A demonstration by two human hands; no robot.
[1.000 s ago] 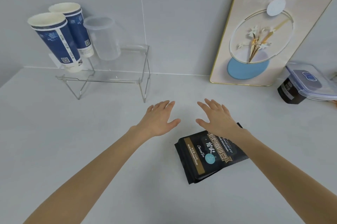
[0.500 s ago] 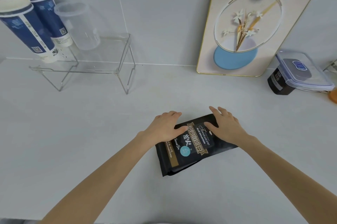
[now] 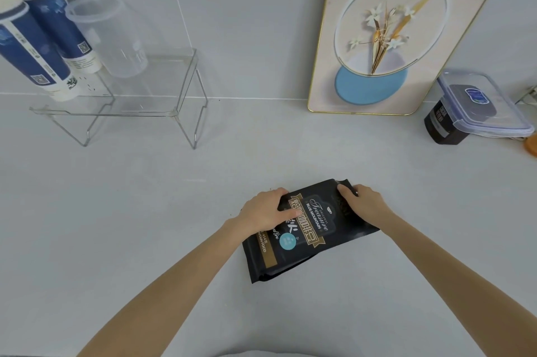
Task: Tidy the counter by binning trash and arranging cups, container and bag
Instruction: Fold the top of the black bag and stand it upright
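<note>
Since half a second ago, both hands have closed onto the far end of the one black coffee bag (image 3: 302, 237), which lies flat on the counter (image 3: 116, 226) near the person: the left hand (image 3: 266, 210) curls over its far left corner with the thumb pressed on the printed face, the right hand (image 3: 364, 205) clasps its far right corner. Held only by that end, the pliable pouch could sag or slip on lifting. Farther back, two blue paper cups (image 3: 43, 37) and one clear plastic cup (image 3: 110, 37) stand on one clear acrylic shelf (image 3: 139, 106); one lidded container (image 3: 479, 104) rests on a dark box (image 3: 438, 124), beside one framed picture (image 3: 386, 37).
</note>
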